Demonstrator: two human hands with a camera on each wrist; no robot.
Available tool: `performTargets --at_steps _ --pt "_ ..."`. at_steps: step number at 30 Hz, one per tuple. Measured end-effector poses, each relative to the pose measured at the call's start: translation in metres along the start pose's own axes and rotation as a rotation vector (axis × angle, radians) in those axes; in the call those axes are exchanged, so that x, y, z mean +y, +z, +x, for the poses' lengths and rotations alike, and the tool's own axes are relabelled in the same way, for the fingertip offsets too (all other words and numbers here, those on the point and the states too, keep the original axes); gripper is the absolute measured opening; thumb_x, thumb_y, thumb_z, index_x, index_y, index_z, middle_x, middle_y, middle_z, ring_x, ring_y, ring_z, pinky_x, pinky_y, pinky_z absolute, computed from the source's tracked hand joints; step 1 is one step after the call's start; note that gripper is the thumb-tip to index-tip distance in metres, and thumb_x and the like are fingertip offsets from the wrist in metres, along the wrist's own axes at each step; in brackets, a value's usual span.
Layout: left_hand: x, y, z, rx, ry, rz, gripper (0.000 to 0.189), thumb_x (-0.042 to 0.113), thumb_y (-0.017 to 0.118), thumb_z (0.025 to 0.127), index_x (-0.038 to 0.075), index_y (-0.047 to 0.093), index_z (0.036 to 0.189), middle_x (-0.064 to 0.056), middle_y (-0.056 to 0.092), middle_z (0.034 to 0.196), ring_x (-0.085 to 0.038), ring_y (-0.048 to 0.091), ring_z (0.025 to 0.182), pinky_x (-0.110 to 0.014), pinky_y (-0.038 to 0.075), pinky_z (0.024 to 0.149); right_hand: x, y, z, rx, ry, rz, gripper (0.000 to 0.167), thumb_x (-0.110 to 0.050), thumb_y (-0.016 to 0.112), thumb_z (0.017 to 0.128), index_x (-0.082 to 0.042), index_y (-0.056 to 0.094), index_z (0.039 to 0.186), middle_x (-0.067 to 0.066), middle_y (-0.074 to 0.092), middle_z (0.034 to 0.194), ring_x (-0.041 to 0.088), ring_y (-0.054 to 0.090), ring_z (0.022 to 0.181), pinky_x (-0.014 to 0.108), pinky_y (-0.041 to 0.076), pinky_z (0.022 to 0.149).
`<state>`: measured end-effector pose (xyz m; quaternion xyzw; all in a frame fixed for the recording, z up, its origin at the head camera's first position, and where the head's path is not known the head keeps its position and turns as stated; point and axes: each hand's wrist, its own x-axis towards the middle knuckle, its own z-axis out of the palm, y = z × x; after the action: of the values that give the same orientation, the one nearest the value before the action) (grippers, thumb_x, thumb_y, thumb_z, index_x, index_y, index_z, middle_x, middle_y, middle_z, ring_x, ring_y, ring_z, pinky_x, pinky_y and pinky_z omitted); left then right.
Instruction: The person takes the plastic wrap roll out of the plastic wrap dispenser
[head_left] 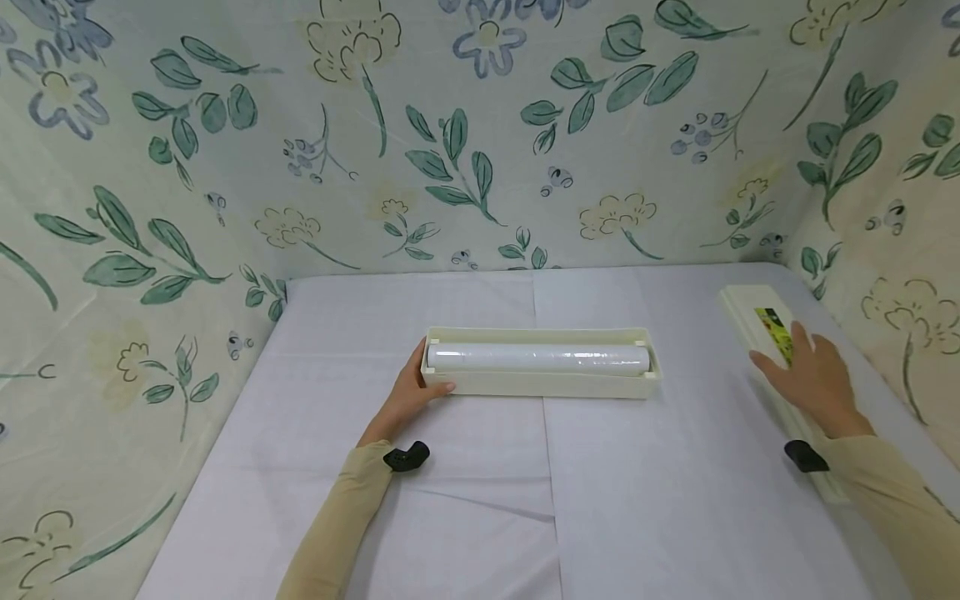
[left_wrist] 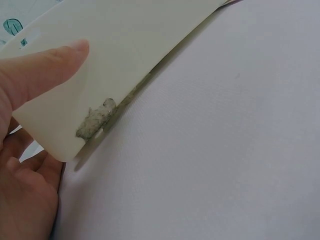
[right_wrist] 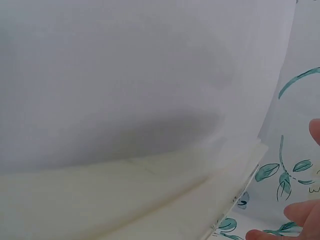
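Observation:
An open cream plastic-wrap box [head_left: 540,385] lies crosswise on the table, a shiny roll of plastic wrap [head_left: 536,357] inside it. At its left end my left hand [head_left: 408,387] grips the box, thumb on the front wall and fingers behind the end. The left wrist view shows a worn grey patch near the box's [left_wrist: 125,50] lower edge. On the far right lies the long cream lid [head_left: 744,310] with a yellow-green label [head_left: 774,332]. My right hand [head_left: 817,383] is over this lid, thumb and fingers spread; whether they touch it is unclear.
White cloth [head_left: 480,483] with fold lines covers the table. Floral fabric [head_left: 480,167] hangs behind it and along both sides. The lid lies near the table's right edge, close to the hanging fabric.

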<state>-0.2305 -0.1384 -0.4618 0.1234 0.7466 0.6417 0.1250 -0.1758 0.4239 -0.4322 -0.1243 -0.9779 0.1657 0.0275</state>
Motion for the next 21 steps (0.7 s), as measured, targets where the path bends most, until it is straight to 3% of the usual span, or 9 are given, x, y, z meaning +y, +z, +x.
performTargets --at_steps 7,11,14,21 --pt "-0.02 -0.003 0.008 0.005 0.05 0.034 0.096 0.009 0.072 0.081 0.031 0.01 0.151 -0.009 0.04 0.144 -0.024 0.043 0.128 -0.035 0.04 0.104 -0.011 -0.001 0.001 0.04 -0.044 0.035 0.089 -0.049 0.042 0.094 0.009 0.001 0.146 0.049 0.021 0.131 0.054 0.029 0.107 0.065 0.03 0.082" --pt "-0.009 -0.003 0.003 -0.002 0.022 0.005 0.097 0.007 0.072 0.081 0.029 0.009 0.151 -0.01 0.039 0.145 -0.026 0.041 0.129 -0.04 0.037 0.107 -0.016 -0.001 0.003 0.072 -0.078 0.014 0.088 -0.048 0.044 0.093 0.011 0.005 0.146 0.048 0.026 0.127 0.052 0.032 0.103 0.064 0.032 0.079" --pt "0.002 -0.001 -0.001 -0.009 0.0 -0.006 0.097 0.004 0.071 0.081 0.023 0.007 0.152 -0.012 0.038 0.145 -0.028 0.04 0.13 -0.04 0.036 0.107 -0.019 -0.001 0.004 0.075 -0.092 0.012 0.087 -0.049 0.044 0.093 0.009 0.006 0.146 0.047 0.025 0.132 0.055 0.031 0.11 0.065 0.03 0.084" --pt "0.0 -0.001 0.0 -0.009 -0.005 -0.004 0.097 0.004 0.07 0.081 0.022 0.007 0.152 -0.013 0.037 0.146 -0.026 0.04 0.13 -0.038 0.037 0.107 -0.029 0.0 0.002 0.086 -0.147 0.042 0.082 -0.046 0.044 0.095 0.007 0.01 0.147 0.04 0.021 0.143 0.057 0.023 0.125 0.068 0.024 0.096"
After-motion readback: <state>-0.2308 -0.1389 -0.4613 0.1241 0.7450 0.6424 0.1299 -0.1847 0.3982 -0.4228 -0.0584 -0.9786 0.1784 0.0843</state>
